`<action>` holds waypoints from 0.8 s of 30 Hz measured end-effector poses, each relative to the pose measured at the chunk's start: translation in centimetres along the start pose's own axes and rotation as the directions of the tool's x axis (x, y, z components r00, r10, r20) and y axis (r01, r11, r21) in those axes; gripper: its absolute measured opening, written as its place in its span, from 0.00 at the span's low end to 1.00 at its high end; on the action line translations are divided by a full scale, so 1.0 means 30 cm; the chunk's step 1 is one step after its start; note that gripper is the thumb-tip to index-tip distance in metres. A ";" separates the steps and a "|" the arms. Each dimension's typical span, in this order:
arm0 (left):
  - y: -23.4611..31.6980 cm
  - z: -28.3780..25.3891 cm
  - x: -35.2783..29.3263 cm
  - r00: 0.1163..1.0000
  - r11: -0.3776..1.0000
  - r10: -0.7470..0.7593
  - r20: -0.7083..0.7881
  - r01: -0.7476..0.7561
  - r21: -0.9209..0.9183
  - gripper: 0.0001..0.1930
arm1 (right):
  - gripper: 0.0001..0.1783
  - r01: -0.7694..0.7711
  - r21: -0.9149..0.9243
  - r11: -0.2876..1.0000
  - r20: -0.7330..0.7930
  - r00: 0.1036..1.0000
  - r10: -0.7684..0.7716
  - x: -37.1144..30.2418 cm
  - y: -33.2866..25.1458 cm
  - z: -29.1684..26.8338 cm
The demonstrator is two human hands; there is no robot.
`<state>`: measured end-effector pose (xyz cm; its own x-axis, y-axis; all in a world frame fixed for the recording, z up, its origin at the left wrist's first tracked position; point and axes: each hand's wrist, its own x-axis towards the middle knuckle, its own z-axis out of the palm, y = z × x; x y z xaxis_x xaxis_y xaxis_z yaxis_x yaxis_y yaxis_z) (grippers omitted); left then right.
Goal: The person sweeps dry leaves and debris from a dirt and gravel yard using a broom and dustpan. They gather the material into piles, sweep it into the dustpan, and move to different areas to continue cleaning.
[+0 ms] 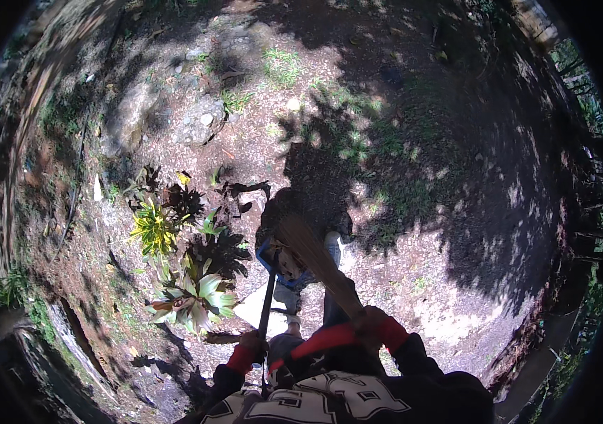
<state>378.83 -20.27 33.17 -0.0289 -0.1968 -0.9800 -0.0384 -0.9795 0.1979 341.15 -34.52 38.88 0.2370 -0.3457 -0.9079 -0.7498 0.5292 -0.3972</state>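
On my feed, the left hand point(250, 342) is closed round the dark handle point(267, 307) of a blue dustpan point(264, 256) just ahead, the right point(368, 322) gripping a broom point(313, 256) slanting forward-left across its right side.

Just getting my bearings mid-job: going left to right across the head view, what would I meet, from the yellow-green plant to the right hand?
Yellow-green plant, left hand, blue dustpan, white shoe, right hand.

L hand point(250, 343) w/ long-hdl dustpan point(266, 255); R hand point(369, 323) w/ broom point(317, 263)
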 end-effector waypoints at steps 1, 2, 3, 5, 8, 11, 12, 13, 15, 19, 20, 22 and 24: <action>0.094 0.008 -0.015 0.997 0.995 -0.070 0.026 0.072 -0.065 0.06 | 0.29 -0.077 0.173 0.982 0.058 0.996 0.068 -0.003 -0.006 -0.049; 0.184 0.021 -0.033 0.998 0.997 -0.039 0.048 0.043 -0.071 0.05 | 0.28 -0.038 0.150 0.988 0.018 0.999 0.036 -0.003 -0.014 -0.096; 0.270 0.035 -0.047 0.998 0.999 0.007 0.060 -0.005 -0.041 0.05 | 0.26 -0.023 0.122 0.992 -0.028 0.999 0.026 -0.006 -0.018 -0.146; 0.442 0.068 -0.056 0.996 0.997 0.033 0.084 -0.027 -0.067 0.05 | 0.23 0.028 0.152 0.988 -0.069 0.997 -0.018 0.000 -0.040 -0.246; 0.655 0.122 -0.056 0.991 0.990 0.061 0.119 -0.045 -0.137 0.05 | 0.19 0.111 0.288 0.951 -0.056 0.994 -0.099 -0.007 -0.083 -0.404; 0.816 0.179 -0.048 0.986 0.982 0.113 0.122 -0.092 -0.167 0.06 | 0.18 0.167 0.382 0.909 -0.069 0.986 -0.153 0.008 -0.172 -0.561; 0.870 0.193 -0.043 0.988 0.968 0.078 0.130 -0.044 -0.246 0.06 | 0.19 0.171 0.425 0.889 -0.088 0.985 -0.148 0.018 -0.211 -0.607; 0.926 0.206 -0.034 0.993 0.989 0.086 0.084 -0.074 -0.127 0.07 | 0.19 0.176 0.506 0.845 -0.076 0.984 -0.160 0.025 -0.249 -0.651; 1.013 0.203 -0.037 0.982 0.968 0.173 0.080 -0.154 -0.199 0.09 | 0.21 0.290 0.341 0.894 -0.159 0.955 -0.249 0.059 -0.335 -0.738; 1.185 0.170 0.015 0.977 0.955 0.214 0.004 -0.208 -0.212 0.08 | 0.27 0.289 0.332 0.898 -0.148 0.956 -0.252 0.181 -0.507 -0.907; 1.212 0.140 0.017 0.941 0.939 0.339 -0.001 -0.338 -0.064 0.09 | 0.28 0.306 0.271 0.913 -0.185 0.947 -0.262 0.229 -0.550 -0.955; 1.297 0.119 0.046 0.858 0.857 0.513 -0.033 -0.510 0.067 0.05 | 0.27 0.337 0.215 0.917 -0.234 0.929 -0.286 0.335 -0.627 -1.039; 1.402 0.081 0.064 0.982 0.926 0.165 -0.087 -0.185 -0.329 0.04 | 0.23 0.284 0.153 0.947 -0.254 0.937 -0.240 0.486 -0.716 -1.141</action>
<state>374.73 -61.73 39.66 0.0518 -0.3588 -0.9320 0.2986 -0.8850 0.3573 339.56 -77.44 38.76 0.2448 -0.6474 -0.7217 -0.5479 0.5217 -0.6539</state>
